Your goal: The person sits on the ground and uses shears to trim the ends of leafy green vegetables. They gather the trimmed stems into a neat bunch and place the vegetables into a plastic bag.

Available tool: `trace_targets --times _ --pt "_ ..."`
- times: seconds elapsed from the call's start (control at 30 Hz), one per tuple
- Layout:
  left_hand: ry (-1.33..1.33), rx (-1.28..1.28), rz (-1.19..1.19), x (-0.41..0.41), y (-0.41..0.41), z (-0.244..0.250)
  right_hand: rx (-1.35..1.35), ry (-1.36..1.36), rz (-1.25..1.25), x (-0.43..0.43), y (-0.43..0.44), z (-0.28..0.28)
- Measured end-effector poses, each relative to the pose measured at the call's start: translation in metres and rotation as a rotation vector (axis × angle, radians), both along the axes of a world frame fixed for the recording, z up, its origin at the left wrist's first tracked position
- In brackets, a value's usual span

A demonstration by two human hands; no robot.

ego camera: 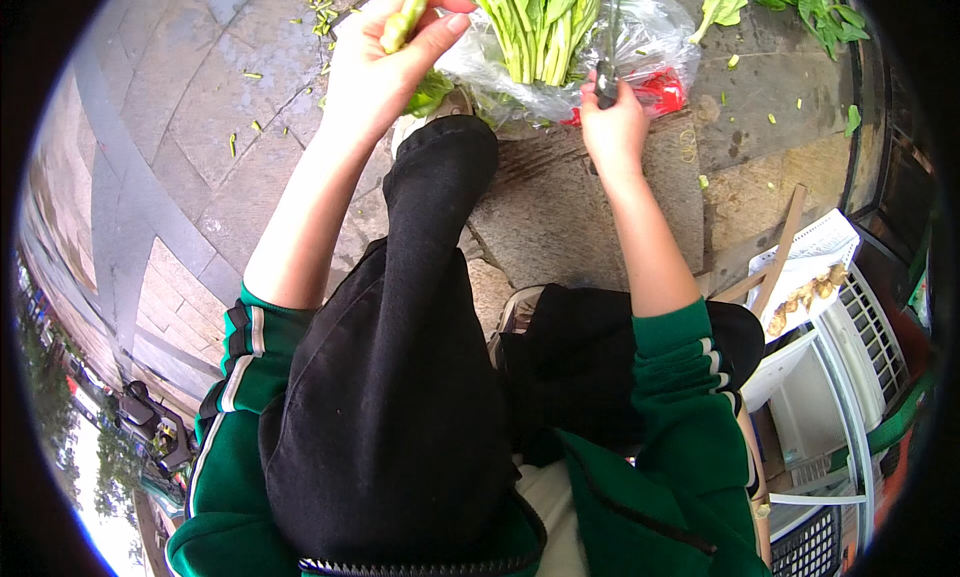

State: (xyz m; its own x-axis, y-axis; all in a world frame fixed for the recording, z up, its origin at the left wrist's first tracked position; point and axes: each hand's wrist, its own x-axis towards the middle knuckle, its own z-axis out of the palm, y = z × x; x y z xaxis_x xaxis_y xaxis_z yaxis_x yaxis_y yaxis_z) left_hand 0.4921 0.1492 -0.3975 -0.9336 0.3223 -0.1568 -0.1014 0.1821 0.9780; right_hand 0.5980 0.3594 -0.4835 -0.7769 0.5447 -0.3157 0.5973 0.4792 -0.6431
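Note:
My left hand [390,59], raised at the upper left, has its fingers closed around a short, thick piece of green vegetable stem [405,19]. At the upper middle, a bunch of leafy greens [536,21] lies on a clear plastic bag [667,21] with red parts, the stem ends pointing towards me. Just right of the bunch, my right hand [615,119] grips the black handle of a knife [606,85]; its blade points away from me beside the stems and is partly hard to make out against the bag.
Small cut stem bits [322,14] are scattered over the stone paving [187,111]. Loose green leaves [806,10] lie at the upper right. On the right are a white tray [802,265] with ginger-like roots [806,295], wooden strips [780,254] and plastic baskets [874,344]. My shoes are near the bag.

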Motion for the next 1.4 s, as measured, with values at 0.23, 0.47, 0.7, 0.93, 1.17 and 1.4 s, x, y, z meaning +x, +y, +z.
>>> trace_targets --times 0.23,0.47,0.7,0.93,1.17,1.4 --pt "0.390 -0.488 -0.272 -0.007 0.025 -0.008 -0.049 -0.096 0.070 -0.013 0.006 0.000" --pt "0.403 -0.613 -0.430 0.005 0.027 -0.020 0.004 -0.040 0.034 -0.016 0.006 -0.021" --pt "0.676 -0.302 -0.442 0.009 0.044 -0.006 -0.268 0.334 -0.043 0.019 0.020 0.083" --pt "0.680 -0.076 -0.553 0.015 0.073 0.012 -0.259 0.475 0.196 0.022 0.012 0.158" --pt "-0.177 0.420 -0.309 0.018 0.060 0.008 0.160 0.289 0.300 0.021 0.016 0.142" --pt "-0.228 0.277 -0.300 0.016 0.049 0.018 0.236 0.209 0.416 0.014 0.005 0.133"
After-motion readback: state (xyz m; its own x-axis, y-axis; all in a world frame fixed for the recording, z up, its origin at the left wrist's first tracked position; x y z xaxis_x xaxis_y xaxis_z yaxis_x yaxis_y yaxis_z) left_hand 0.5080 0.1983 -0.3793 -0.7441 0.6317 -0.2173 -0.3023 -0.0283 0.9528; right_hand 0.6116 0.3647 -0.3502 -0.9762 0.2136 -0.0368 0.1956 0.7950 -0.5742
